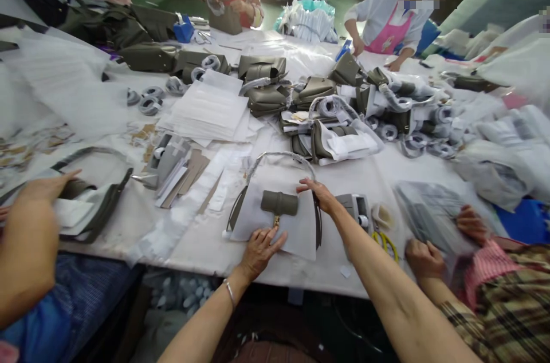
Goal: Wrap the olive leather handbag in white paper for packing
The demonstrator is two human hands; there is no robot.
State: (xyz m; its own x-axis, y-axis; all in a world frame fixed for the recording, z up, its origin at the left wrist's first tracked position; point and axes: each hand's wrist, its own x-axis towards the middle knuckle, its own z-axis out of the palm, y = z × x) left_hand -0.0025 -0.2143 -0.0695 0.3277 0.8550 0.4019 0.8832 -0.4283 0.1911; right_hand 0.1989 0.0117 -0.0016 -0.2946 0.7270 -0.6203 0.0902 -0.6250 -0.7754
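In front of me a dark olive handbag [279,202] lies on the table, its front covered by a thin whitish sheet [249,211]. The bag's flap and a gold clasp [277,220] show through or over that sheet. My left hand [260,251] rests on the lower front with fingers spread, the tips just below the clasp. At the bag's upper right corner, my right hand [318,194] touches the sheet with fingers stretched out; part of it is hidden behind the edge. A wrapped handle [281,156] arches up behind the bag.
A tape dispenser [354,208] and yellow-handled scissors [385,244] lie to the right. Beyond are a stack of white sheets [206,108] and several bags [266,97]. Co-workers' hands [425,260] work close on my right, and a co-worker's arm [30,237] reaches in at left.
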